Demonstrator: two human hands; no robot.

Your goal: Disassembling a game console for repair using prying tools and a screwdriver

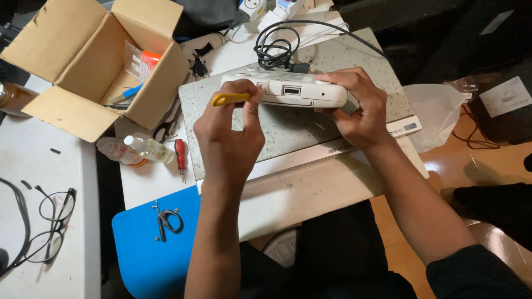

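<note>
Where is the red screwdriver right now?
In the head view, the red screwdriver lies on the white table at left, beside a small clear bottle and below the open cardboard box.

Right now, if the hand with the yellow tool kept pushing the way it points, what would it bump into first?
The left hand points its yellow pry tool at the white device, so it would probably meet that casing first; they already look like they touch.

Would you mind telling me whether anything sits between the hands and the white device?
Nothing visible does. The right hand grips the white device at its end, and the left hand presses a yellow pry tool against its edge.
</note>
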